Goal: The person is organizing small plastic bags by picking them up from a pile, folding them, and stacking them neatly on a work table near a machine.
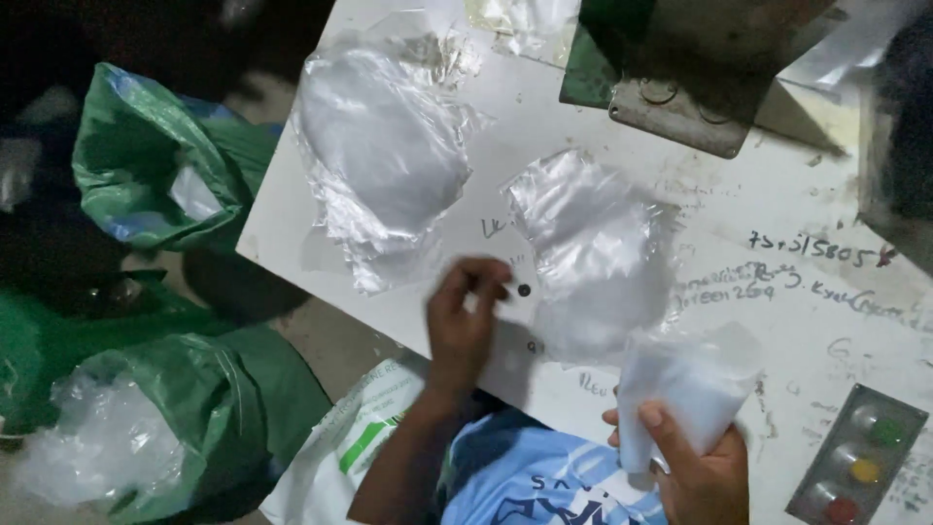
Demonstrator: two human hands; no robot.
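Observation:
My right hand [695, 462] grips a small bunched clear plastic bag [685, 384] low over the white table [758, 209]. My left hand [465, 311] hovers over the table's front edge with thumb and fingertips pinched together; nothing shows clearly between them. Just right of it lies a flat stack of clear plastic bags [593, 253]. A larger stack of clear bags [379, 146] lies further back to the left. A small dark spot [524, 290] marks the table beside my left fingertips.
Green sacks [165, 160] stand on the floor at left; one [146, 428] is stuffed with clear plastic. A grey machine base [680, 78] sits at the table's far side. A grey panel with green, yellow and red buttons [860, 467] lies at the lower right.

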